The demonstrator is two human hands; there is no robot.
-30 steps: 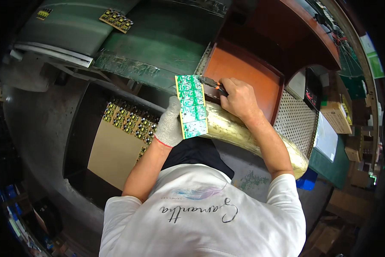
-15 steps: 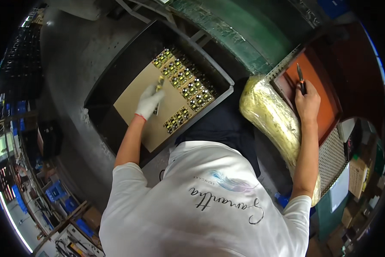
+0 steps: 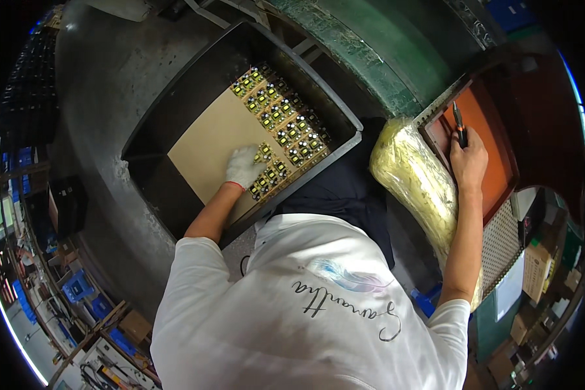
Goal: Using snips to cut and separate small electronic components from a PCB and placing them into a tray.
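Note:
My left hand (image 3: 243,167), in a white knit glove with a red cuff, is down inside a black bin. Its fingers are closed at the end of a small circuit board strip (image 3: 264,153), which lies beside a similar strip (image 3: 269,180); the fingertips are partly hidden. More rows of populated circuit boards (image 3: 278,112) with yellow and dark parts lie on a tan cardboard sheet (image 3: 204,143). My bare right hand (image 3: 469,160) is wrapped round a slim hand tool (image 3: 460,125) with a dark pointed tip and black-and-orange grips, held over an orange-bottomed tray.
The black bin's (image 3: 305,68) walls rise around the boards. A bulky plastic-wrapped yellowish roll (image 3: 412,172) lies along my right forearm. The orange-bottomed tray (image 3: 484,120) sits at the right, by a worn green bench (image 3: 383,58). A perforated panel (image 3: 500,244) lies nearer.
My left hand has come down and toward me with the board strip, which now lies flat next to the nearest row. My right hand holds the tool in nearly the same place.

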